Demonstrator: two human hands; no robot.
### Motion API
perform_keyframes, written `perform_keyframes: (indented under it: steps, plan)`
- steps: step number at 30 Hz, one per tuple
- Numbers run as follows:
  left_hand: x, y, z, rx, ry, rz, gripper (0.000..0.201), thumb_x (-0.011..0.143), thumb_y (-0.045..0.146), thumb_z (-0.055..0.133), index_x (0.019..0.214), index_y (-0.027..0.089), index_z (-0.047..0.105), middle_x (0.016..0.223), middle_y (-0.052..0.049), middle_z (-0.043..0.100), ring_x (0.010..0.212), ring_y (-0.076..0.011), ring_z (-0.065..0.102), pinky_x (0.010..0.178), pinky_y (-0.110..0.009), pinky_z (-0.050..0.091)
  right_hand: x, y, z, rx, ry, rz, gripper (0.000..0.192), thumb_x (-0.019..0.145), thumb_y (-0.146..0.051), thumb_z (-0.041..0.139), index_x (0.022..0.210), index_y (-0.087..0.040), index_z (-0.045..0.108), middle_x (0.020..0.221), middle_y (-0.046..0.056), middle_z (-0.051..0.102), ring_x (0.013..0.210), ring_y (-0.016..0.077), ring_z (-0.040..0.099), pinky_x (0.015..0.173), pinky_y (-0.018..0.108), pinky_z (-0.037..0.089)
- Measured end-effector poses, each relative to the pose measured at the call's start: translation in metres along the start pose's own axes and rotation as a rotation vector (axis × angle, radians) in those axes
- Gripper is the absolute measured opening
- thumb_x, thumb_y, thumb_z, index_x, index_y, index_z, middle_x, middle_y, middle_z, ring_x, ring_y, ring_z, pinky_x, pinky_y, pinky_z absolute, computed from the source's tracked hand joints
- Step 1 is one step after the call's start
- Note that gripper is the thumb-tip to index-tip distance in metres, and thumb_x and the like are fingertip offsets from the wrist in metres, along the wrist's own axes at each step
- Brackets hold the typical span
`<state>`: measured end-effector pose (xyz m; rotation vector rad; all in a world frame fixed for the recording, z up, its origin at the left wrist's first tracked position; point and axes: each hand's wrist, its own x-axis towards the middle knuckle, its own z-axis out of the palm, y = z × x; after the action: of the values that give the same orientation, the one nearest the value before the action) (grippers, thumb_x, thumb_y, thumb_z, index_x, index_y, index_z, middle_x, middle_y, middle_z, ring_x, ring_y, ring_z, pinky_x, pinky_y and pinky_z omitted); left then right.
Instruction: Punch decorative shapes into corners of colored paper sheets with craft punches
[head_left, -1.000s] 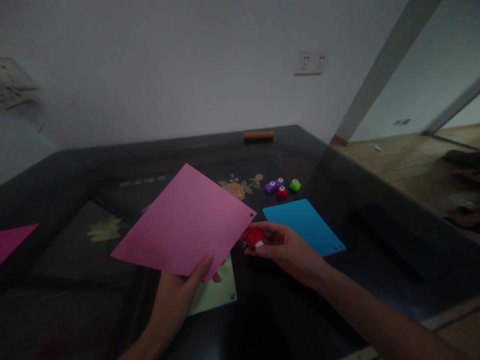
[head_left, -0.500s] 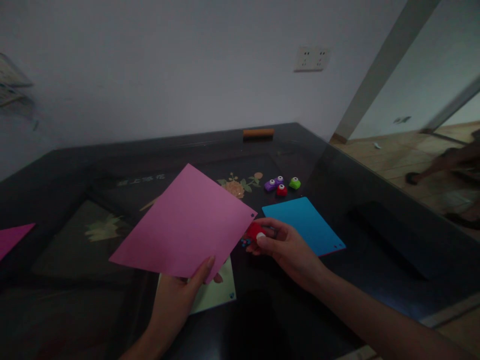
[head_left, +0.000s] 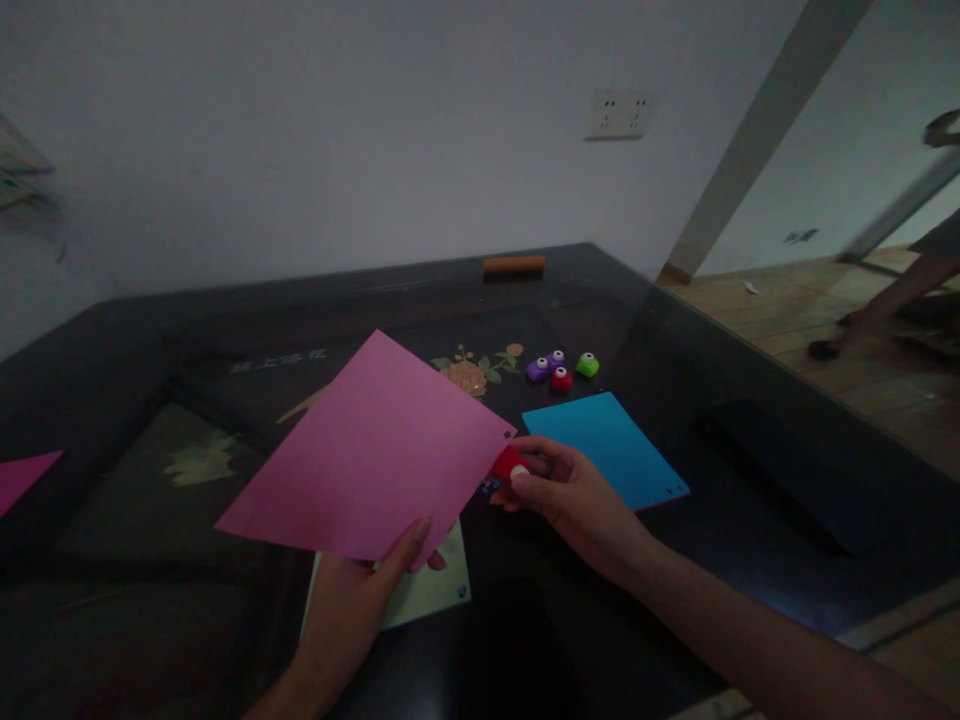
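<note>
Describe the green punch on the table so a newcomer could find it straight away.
Start at the dark table and find the blue paper sheet lying right of the right hand. Just beyond its far edge sits a cluster of small craft punches; the green punch is the rightmost, while its neighbours are purple and red.

Dark bench with flower inlay. Blue sheet flat, right of centre. Purple, red and green punches clustered behind it. Pale green sheet near front edge. Orange bar at back. Wall socket.
</note>
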<state>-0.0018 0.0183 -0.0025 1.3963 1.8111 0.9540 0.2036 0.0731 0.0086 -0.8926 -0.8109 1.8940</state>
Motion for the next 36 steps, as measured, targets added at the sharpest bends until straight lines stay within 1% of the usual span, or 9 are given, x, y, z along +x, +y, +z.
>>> perform_keyframes:
  steps: [6, 12, 15, 19, 26, 29, 32, 36]
  plan:
    - [-0.006, 0.008, 0.002, 0.022, 0.037, -0.008, 0.039, 0.072, 0.054, 0.056, 0.052, 0.024, 0.068, 0.058, -0.002, 0.068, 0.065, -0.0241, 0.062, 0.073, -0.034, 0.044, -0.001, 0.000, 0.000, 0.005, -0.002, -0.024, 0.037, 0.061, -0.020, 0.080, 0.093, -0.017, 0.062, 0.081, 0.001, 0.069, 0.067, 0.0143, 0.067, 0.063, 0.026, 0.050]
    - [-0.006, 0.009, 0.002, 0.012, 0.010, -0.038, 0.038, 0.071, 0.055, 0.057, 0.054, 0.024, 0.070, 0.061, -0.002, 0.070, 0.069, -0.0252, 0.063, 0.075, -0.035, 0.045, 0.000, -0.001, 0.001, -0.002, 0.027, -0.043, 0.038, 0.059, -0.021, 0.081, 0.092, -0.018, 0.062, 0.081, 0.000, 0.068, 0.066, 0.0140, 0.067, 0.062, 0.026, 0.049]
    - [-0.006, 0.010, 0.002, 0.001, 0.001, -0.041, 0.038, 0.072, 0.054, 0.056, 0.053, 0.024, 0.070, 0.061, -0.003, 0.071, 0.069, -0.0254, 0.063, 0.074, -0.035, 0.045, 0.000, -0.001, 0.001, -0.006, 0.026, -0.047, 0.039, 0.058, -0.021, 0.081, 0.092, -0.017, 0.062, 0.080, 0.000, 0.068, 0.066, 0.0140, 0.067, 0.061, 0.026, 0.049]
    - [-0.005, 0.009, 0.002, 0.012, 0.013, -0.040, 0.037, 0.071, 0.054, 0.058, 0.053, 0.024, 0.070, 0.063, -0.002, 0.071, 0.072, -0.0262, 0.064, 0.077, -0.036, 0.045, 0.000, 0.000, 0.000, -0.018, 0.035, -0.058, 0.040, 0.058, -0.021, 0.081, 0.092, -0.016, 0.062, 0.078, 0.001, 0.068, 0.065, 0.0138, 0.066, 0.059, 0.025, 0.049]
    - [-0.006, 0.003, 0.002, 0.033, -0.019, -0.025, 0.035, 0.071, 0.054, 0.058, 0.056, 0.026, 0.071, 0.066, -0.001, 0.072, 0.075, -0.0266, 0.065, 0.078, -0.037, 0.046, 0.001, 0.000, 0.000, -0.011, 0.015, -0.058, 0.036, 0.059, -0.020, 0.080, 0.090, -0.017, 0.062, 0.079, 0.000, 0.068, 0.065, 0.0134, 0.065, 0.059, 0.025, 0.049]
    - [-0.006, 0.002, 0.003, 0.044, -0.012, -0.033, 0.032, 0.070, 0.053, 0.058, 0.057, 0.027, 0.071, 0.068, -0.001, 0.073, 0.078, -0.0279, 0.065, 0.085, -0.040, 0.045, -0.001, 0.000, 0.001, -0.007, 0.005, -0.070, 0.034, 0.059, -0.019, 0.081, 0.088, -0.018, 0.064, 0.080, 0.001, 0.068, 0.070, 0.0125, 0.064, 0.059, 0.023, 0.049]
    - [-0.007, 0.000, 0.004, 0.072, -0.016, -0.019, 0.031, 0.069, 0.054, 0.059, 0.057, 0.028, 0.072, 0.068, -0.001, 0.074, 0.082, -0.0288, 0.065, 0.095, -0.044, 0.039, -0.002, 0.000, 0.001, 0.008, 0.013, -0.086, 0.032, 0.058, -0.018, 0.081, 0.086, -0.018, 0.065, 0.082, 0.000, 0.067, 0.071, 0.0110, 0.061, 0.060, 0.021, 0.048]
    - [-0.007, -0.002, 0.004, 0.090, -0.053, -0.042, 0.032, 0.070, 0.056, 0.057, 0.059, 0.029, 0.072, 0.069, 0.000, 0.074, 0.079, -0.0276, 0.066, 0.097, -0.044, 0.039, -0.002, -0.001, 0.002, 0.019, 0.024, -0.094, 0.033, 0.057, -0.017, 0.081, 0.086, -0.019, 0.066, 0.080, -0.001, 0.066, 0.070, 0.0101, 0.059, 0.061, 0.021, 0.047]
